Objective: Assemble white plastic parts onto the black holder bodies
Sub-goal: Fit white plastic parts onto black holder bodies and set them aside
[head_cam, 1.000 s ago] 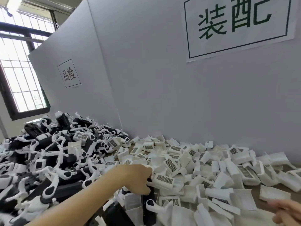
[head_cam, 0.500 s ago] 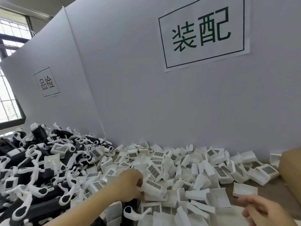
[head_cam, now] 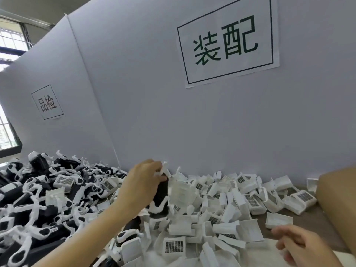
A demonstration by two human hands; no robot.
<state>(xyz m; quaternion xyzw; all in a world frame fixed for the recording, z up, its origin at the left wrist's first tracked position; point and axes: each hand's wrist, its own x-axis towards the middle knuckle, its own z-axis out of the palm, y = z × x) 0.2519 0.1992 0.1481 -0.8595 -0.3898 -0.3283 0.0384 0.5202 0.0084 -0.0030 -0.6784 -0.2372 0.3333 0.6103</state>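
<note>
Nearest the camera, at five o'clock, the right hand hangs low over the table with its fingers loosely curled and nothing in them. Toward seven o'clock the left forearm runs up to the left hand, whose fingers are wrapped round an upright black holder body lifted clear of the heap, a white piece showing at its top and another at its bottom. Just beside it, toward the centre, stands a white plastic part with an open box shape; whether it is already seated on the body I cannot tell. My reading is that this is the pick-up step, and the next move calls for the free hand to take a white part from the loose pile and press it square onto the body. Half a second ago the left hand lay down among the white parts; now it is raised with the body in its grip, and the right hand has more of itself in view. Farther off, at nine o'clock, finished black-and-white units are heaped, a brown cardboard box sits at three o'clock, and two paper signs hang on the grey partition behind.
</note>
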